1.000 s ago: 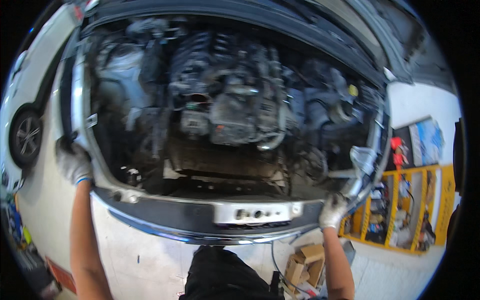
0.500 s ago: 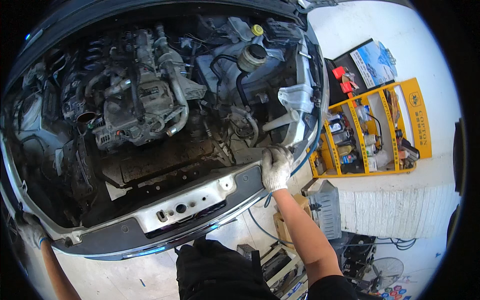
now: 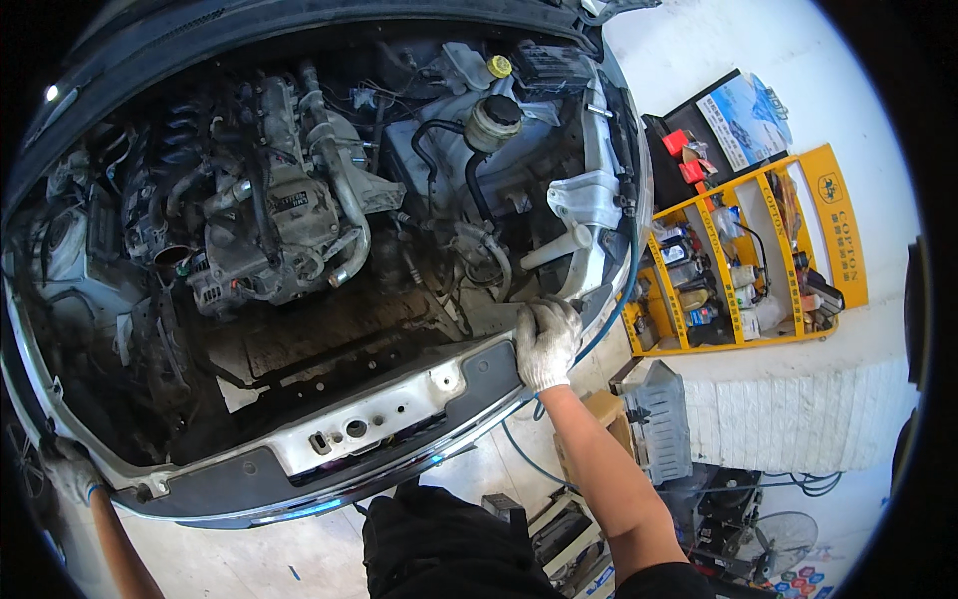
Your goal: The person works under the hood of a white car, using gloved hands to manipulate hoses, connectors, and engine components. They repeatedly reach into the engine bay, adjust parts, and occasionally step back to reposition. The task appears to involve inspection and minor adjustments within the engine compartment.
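An open car engine bay fills much of the view, with a dusty engine (image 3: 264,230), a round black-capped reservoir (image 3: 495,128) and a yellow cap (image 3: 499,67). My left hand (image 3: 72,471), in a grubby white knit glove, grips the left end of the bay's front rim at the lower left. My right hand (image 3: 549,347), gloved likewise, has its fingers curled over the right part of the silver-and-black front panel (image 3: 299,451). A blue hose (image 3: 624,304) runs just right of that hand. The floor pan shows below the engine.
At right, a yellow rack (image 3: 838,230) holds bottles and tools beside a poster (image 3: 738,120). Below it are a grey plastic case (image 3: 654,429), cardboard, coiled hoses and a fan (image 3: 783,544). The raised hood (image 3: 299,25) spans the top; my dark-clad legs show below.
The view has swung rightward since a second ago, so the engine bay sits further left and more of the rack shows. Both hands stay on the rim; little differs from half a second ago.
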A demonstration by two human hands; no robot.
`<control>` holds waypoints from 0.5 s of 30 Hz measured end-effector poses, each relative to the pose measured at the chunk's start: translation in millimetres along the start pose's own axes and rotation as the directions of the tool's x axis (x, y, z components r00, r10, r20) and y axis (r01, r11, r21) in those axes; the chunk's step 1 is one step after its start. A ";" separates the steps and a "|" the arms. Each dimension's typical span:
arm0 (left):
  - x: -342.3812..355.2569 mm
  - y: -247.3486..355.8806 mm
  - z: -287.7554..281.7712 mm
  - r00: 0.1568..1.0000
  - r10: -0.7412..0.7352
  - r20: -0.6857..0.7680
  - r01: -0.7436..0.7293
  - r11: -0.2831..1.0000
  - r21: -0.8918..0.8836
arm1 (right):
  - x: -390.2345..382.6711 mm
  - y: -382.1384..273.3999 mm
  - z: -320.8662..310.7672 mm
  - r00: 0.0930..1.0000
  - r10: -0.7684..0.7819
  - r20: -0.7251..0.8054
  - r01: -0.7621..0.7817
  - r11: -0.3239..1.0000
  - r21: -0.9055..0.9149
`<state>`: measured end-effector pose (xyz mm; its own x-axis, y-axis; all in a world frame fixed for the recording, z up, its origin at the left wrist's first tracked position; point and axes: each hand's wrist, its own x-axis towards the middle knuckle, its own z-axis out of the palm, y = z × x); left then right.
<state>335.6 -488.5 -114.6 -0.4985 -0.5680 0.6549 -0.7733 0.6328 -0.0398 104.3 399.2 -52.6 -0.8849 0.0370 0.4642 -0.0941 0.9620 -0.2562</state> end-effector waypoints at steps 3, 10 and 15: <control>-0.2 20.9 -14.6 0.999 -0.021 0.036 0.022 0.999 -0.029 | -0.2 -0.6 -2.4 1.000 0.002 -0.007 -0.003 1.000 -0.022; 0.4 1.0 -8.5 0.998 0.051 -0.025 -0.054 0.987 -0.149 | 1.0 -0.1 -3.2 0.999 0.021 0.049 -0.020 1.000 -0.015; -2.1 10.4 -7.7 0.999 -0.025 0.029 0.030 0.984 -0.178 | 4.4 -6.2 -5.0 0.997 0.047 0.065 -0.045 0.998 -0.045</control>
<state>331.6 -476.7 -110.6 -0.4901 -0.5989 0.6333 -0.7059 0.6990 0.1147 103.2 394.7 -44.7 -0.9162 0.0650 0.3955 -0.0340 0.9706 -0.2383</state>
